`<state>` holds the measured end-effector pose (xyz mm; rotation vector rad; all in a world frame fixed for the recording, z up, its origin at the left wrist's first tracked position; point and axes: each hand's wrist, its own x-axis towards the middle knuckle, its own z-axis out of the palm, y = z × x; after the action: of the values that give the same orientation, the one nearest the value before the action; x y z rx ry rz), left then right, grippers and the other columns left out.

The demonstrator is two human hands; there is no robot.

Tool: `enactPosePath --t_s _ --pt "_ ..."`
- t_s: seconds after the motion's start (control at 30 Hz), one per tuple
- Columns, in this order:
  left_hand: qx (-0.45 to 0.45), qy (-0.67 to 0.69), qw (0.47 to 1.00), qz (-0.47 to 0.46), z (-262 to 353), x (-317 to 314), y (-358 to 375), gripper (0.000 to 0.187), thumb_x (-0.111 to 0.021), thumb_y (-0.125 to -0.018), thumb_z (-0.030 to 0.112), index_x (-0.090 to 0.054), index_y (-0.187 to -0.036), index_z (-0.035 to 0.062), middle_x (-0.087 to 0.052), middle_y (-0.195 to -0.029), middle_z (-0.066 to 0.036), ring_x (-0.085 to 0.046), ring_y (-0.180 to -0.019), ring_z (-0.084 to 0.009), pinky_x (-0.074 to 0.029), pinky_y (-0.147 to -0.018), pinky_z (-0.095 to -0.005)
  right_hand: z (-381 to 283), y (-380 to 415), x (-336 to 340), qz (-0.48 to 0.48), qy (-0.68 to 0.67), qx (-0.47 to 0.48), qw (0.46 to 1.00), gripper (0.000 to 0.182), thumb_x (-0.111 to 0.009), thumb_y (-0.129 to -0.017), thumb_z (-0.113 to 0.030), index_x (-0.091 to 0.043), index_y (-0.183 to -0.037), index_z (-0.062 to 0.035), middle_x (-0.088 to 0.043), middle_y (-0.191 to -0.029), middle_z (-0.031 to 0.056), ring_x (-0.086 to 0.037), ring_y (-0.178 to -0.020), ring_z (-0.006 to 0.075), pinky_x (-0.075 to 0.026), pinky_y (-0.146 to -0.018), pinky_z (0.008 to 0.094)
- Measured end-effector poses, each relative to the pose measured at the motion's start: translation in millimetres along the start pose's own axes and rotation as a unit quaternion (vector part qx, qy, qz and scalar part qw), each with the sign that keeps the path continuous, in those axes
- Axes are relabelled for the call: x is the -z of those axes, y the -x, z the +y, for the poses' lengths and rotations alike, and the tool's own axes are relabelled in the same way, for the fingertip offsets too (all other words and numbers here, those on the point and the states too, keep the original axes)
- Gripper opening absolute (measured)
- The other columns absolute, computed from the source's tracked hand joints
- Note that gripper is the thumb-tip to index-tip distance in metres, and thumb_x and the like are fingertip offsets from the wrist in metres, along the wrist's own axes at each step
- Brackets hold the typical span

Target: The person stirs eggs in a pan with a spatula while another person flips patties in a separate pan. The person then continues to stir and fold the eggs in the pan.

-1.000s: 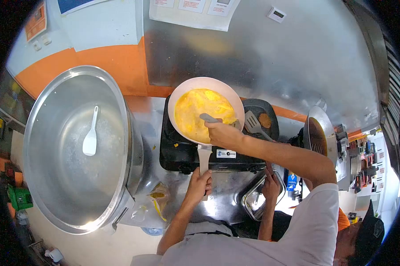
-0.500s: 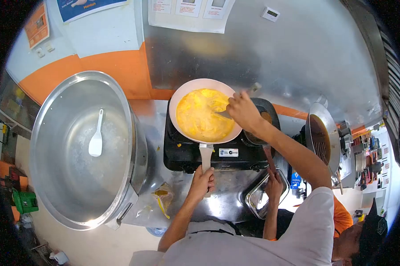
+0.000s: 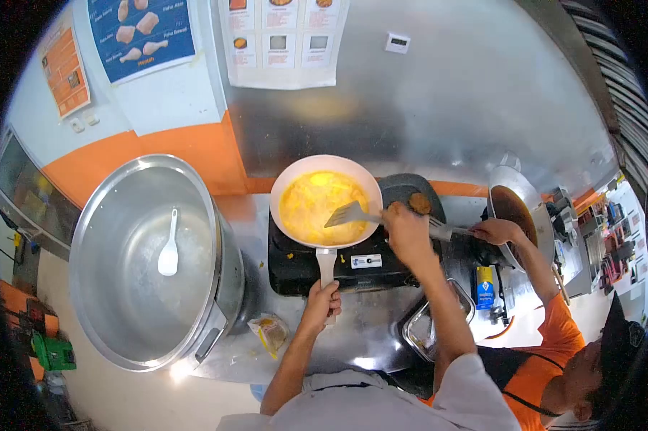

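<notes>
**Egg in the pan, both hands busy**

Our left hand (image 3: 322, 300) clenches the pan (image 3: 326, 201) handle over the stove (image 3: 352, 262); our right hand (image 3: 404, 230) grasps the slotted spatula (image 3: 349, 213), blade resting over the yellow egg (image 3: 313, 205).

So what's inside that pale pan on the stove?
The pan holds yellow beaten egg, with a slotted spatula held by the right hand resting in it. The left hand grips the handle. The pan's base under the egg is covered.

Big steel pot (image 3: 148, 266) blocks nine o'clock of the frying pan (image 3: 325, 201); a co-worker's hand (image 3: 497, 230) crowds three o'clock; bare worktop (image 3: 370, 316) lies open at six.
</notes>
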<state>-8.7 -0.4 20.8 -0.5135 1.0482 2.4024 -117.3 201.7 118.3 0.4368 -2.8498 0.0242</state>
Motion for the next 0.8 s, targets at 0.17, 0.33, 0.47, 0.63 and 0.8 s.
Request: enactPosePath --t_s 0.17,0.33,0.47,0.63,0.8 --pt "0.001 -0.010 1.000 0.007 -5 3 0 0.014 -0.056 -0.092 0.016 -0.043 -0.092 0.0113 -0.044 -0.066 0.002 -0.038 -0.049 -0.0049 -0.031 -0.041 -0.0221 -10 71 -53 0.033 -0.147 -0.121 0.981 0.037 -0.057 -0.085 -0.006 -0.062 -0.120 -0.0153 -0.057 -0.087 0.0151 -0.062 -0.078 0.0341 -0.048 -0.062 0.0471" --pt "0.001 -0.018 1.000 0.019 -8 0 0 0.015 -0.057 -0.092 0.016 -0.043 -0.090 0.0115 -0.042 -0.065 0.003 -0.036 -0.047 -0.0040 -0.030 -0.041 -0.0214 -21 107 -62 0.049 -0.203 -0.160 0.965 0.043 -0.055 -0.084 -0.003 -0.059 -0.125 -0.0138 -0.055 -0.087 0.0155 -0.060 -0.077 0.0344 -0.050 -0.065 0.0445" --pt "-0.013 -0.030 0.999 0.016 -10 0 2 0.015 -0.056 -0.092 0.016 -0.043 -0.088 0.0127 -0.040 -0.063 0.005 -0.035 -0.048 -0.0036 -0.028 -0.040 -0.0212 -27 121 -71 0.080 -0.152 -0.164 0.971 0.040 -0.054 -0.086 -0.005 -0.062 -0.123 -0.0173 -0.057 -0.091 0.0133 -0.061 -0.083 0.0334 -0.050 -0.070 0.0433" --pt "-0.041 -0.087 0.995 -0.030 -20 17 -8 0.015 -0.058 -0.091 0.016 -0.045 -0.083 0.0138 -0.037 -0.062 0.006 -0.035 -0.047 -0.0037 -0.027 -0.040 -0.0212 -30 129 -71 0.055 -0.158 -0.173 0.971 0.050 -0.059 -0.078 -0.007 -0.056 -0.128 -0.0139 -0.055 -0.098 0.0169 -0.058 -0.091 0.0343 -0.050 -0.074 0.0443" --pt "-0.037 -0.097 0.995 -0.003 -27 21 -20 0.031 -0.053 -0.096 0.023 -0.034 -0.072 0.0159 -0.028 -0.059 0.006 -0.026 -0.045 -0.0056 -0.021 -0.038 -0.0229 -28 138 -103 0.084 -0.164 -0.194 0.964 0.061 -0.061 -0.070 0.000 -0.054 -0.129 -0.0136 -0.053 -0.097 0.0133 -0.058 -0.089 0.0317 -0.051 -0.071 0.0412"
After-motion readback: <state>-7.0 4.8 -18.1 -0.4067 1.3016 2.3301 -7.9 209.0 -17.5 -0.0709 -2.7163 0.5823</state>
